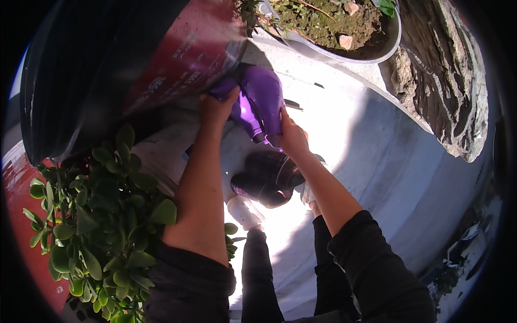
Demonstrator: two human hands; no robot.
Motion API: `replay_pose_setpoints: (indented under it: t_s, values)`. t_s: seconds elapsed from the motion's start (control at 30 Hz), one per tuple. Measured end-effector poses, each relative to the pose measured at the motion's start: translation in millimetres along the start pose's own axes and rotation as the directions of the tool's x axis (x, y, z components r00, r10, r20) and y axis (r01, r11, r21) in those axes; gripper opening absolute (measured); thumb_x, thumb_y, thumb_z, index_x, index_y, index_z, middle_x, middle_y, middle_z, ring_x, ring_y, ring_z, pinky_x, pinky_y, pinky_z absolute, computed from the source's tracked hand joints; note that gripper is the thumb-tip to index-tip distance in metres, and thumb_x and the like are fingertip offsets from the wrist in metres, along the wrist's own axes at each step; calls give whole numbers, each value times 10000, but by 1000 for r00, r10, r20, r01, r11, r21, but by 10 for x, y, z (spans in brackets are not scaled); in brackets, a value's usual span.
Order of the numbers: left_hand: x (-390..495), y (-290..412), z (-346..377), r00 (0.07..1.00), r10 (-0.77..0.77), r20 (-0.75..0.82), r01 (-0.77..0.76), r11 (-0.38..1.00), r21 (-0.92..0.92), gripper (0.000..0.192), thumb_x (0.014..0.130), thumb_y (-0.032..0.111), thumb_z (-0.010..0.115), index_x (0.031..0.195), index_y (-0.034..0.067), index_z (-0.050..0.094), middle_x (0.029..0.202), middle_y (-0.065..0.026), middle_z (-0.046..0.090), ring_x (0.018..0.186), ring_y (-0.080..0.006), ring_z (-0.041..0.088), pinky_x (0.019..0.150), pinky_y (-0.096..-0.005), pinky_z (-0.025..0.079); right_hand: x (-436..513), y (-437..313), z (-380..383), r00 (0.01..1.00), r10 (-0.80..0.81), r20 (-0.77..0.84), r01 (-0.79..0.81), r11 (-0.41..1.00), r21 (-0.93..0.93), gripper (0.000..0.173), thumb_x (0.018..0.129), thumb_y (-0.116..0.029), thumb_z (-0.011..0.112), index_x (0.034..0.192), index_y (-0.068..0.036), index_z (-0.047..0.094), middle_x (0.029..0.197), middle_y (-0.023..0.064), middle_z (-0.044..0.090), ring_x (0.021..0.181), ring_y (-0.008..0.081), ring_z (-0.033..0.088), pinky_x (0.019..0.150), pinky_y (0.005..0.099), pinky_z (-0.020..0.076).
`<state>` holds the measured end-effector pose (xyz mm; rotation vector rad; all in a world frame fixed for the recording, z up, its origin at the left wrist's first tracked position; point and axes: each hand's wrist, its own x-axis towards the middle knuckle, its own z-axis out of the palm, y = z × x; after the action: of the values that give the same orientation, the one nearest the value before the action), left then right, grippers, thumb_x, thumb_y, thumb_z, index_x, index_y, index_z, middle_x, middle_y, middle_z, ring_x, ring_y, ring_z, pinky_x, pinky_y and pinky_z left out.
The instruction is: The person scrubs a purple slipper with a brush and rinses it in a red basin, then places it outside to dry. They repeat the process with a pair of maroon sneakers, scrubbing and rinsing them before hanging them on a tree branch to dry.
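Note:
Two glossy purple items, apparently a pair of plastic slippers or shoes, are held side by side, rounded ends away from me. My left hand (218, 107) is closed around the left purple shoe (245, 115), its thumb on top. My right hand (293, 135) grips the edge of the right purple shoe (264, 91) near its lower end; some of its fingers are hidden underneath. Just below them, a pair of dark plaid slippers (266, 173) lies on the pale floor between my hands and my feet.
A large dark container with a red printed side (181, 60) stands at upper left, above a leafy succulent (101, 218). At the top right are a soil-filled planter (394, 44) and a big rough rock (452, 80). My feet, in light shoes (244, 212), stand near the plaid slippers.

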<state>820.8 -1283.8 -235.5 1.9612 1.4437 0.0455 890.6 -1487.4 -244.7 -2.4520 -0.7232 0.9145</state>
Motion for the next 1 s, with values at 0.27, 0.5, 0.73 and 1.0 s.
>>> replay_pose_setpoints:
  t_s: [0.27,0.5,0.73,1.0]
  values:
    - [-68,30,-148,986,-62,152,96,970,-225,679,628,405,725,1049,-81,505,908,-217,605,876,-332,589,780,-364,443,17,1,24,978,40,204,-51,998,46,608,766,-224,556,1321,-148,318,878,173,617,861,322,593,754,403,447]
    - [53,-106,-394,962,116,246,-121,993,6,549,627,404,719,943,-28,597,897,-215,611,883,-350,579,786,-380,439,19,-112,-110,979,-24,205,27,1000,-11,554,789,-154,487,1318,-161,325,879,169,619,843,317,597,756,402,445]
    - [116,-10,-347,879,25,476,-245,880,407,407,698,239,697,1036,56,562,912,-178,598,755,-230,612,640,-322,480,80,101,-92,983,-10,184,2,999,43,564,760,-30,439,1295,-194,363,940,140,611,896,298,583,783,389,436]
    - [-19,-252,-170,966,208,153,-236,951,200,526,693,304,675,1071,-27,520,1010,-239,565,973,-372,528,835,-400,416,158,-7,-21,987,-71,144,68,997,28,701,733,-133,588,1344,-172,247,1020,171,575,898,320,581,752,399,451]
